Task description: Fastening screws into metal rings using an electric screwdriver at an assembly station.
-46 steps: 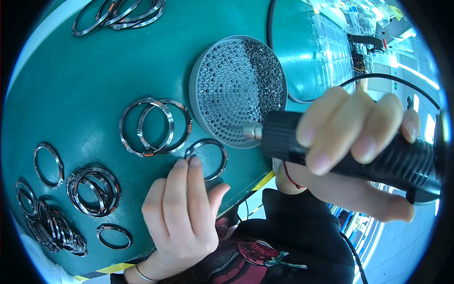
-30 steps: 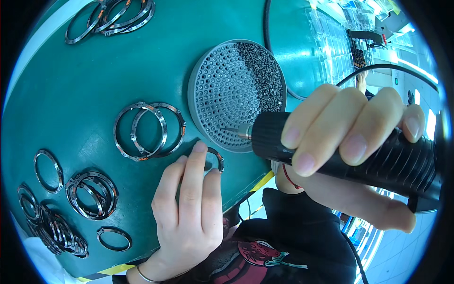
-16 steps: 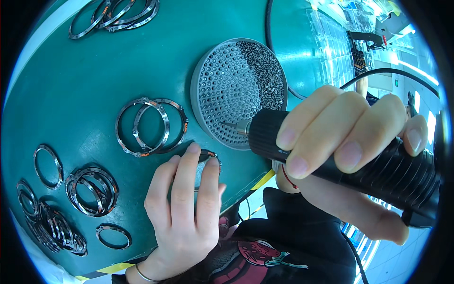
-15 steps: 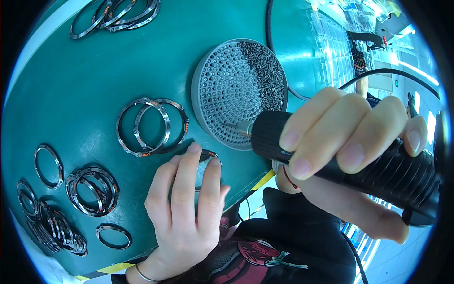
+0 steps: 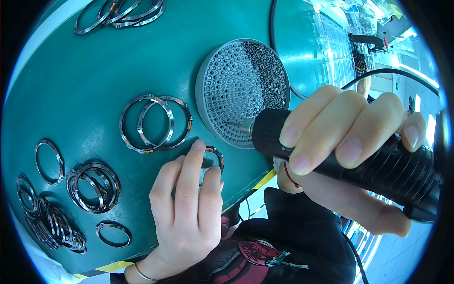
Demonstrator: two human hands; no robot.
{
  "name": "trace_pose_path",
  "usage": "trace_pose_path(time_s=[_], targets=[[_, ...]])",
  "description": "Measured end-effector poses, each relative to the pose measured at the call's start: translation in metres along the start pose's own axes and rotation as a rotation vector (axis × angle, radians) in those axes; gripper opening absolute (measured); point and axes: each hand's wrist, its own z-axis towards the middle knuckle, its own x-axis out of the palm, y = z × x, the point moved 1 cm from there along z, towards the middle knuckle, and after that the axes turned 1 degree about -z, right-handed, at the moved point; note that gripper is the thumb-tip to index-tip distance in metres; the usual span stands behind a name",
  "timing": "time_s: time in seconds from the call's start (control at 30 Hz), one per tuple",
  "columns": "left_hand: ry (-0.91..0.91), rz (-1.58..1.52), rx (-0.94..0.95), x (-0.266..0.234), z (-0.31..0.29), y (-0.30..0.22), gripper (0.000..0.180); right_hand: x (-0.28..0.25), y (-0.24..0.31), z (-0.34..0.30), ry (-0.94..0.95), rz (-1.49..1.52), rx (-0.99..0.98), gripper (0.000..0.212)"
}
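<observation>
Since earlier, the left hand (image 5: pixel 187 215) covers more of the small dark ring (image 5: pixel 215 158), fingers flat on it; right hand (image 5: pixel 350 156) fingers clench the black screwdriver (image 5: pixel 378 165).

Teal-green bench (image 5: pixel 85 71) all around, with a yellow-and-black striped edge just below the left hand's (image 5: pixel 187 208) grip. Under those fingertips, a dark silvery ring (image 5: pixel 215 156) with an orange mark; beside it, paired silver rings (image 5: pixel 153 124). The right hand's (image 5: pixel 350 156) grip wraps a ribbed black driver (image 5: pixel 378 165), its tip over the grey tray (image 5: pixel 236 90) dotted with holes.
</observation>
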Motion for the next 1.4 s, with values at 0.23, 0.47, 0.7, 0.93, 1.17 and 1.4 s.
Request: trace_pose_path(time_s=[0.23, 0.47, 0.7, 0.93, 1.17, 1.4], targets=[[0.036, -0.034, -0.027, -0.001, -0.005, 0.001, 0.018, -0.015, 0.009, -0.002, -0.018, 0.032, -0.027, 0.075], [0.007, -0.039, 0.022, -0.003, 0.003, -0.001, 0.012, 0.005, 0.014, 0.004, 0.021, 0.059, 0.019, 0.073], [-0.010, -0.027, 0.005, 0.000, -0.001, 0.003, 0.012, 0.016, 0.005, 0.003, 0.071, 0.032, 0.054, 0.076], [0.005, -0.009, 0.002, -0.002, -0.002, 0.003, 0.013, 0.029, -0.009, -0.001, -0.080, 0.105, -0.134, 0.075], [-0.019, 0.071, -0.005, 0.000, -0.003, 0.001, 0.019, -0.012, 0.007, 0.000, -0.026, 0.094, 0.088, 0.073], [0.000, 0.050, -0.004, 0.000, -0.001, 0.000, 0.013, -0.009, -0.006, 0.004, 0.098, 0.070, -0.007, 0.086]])
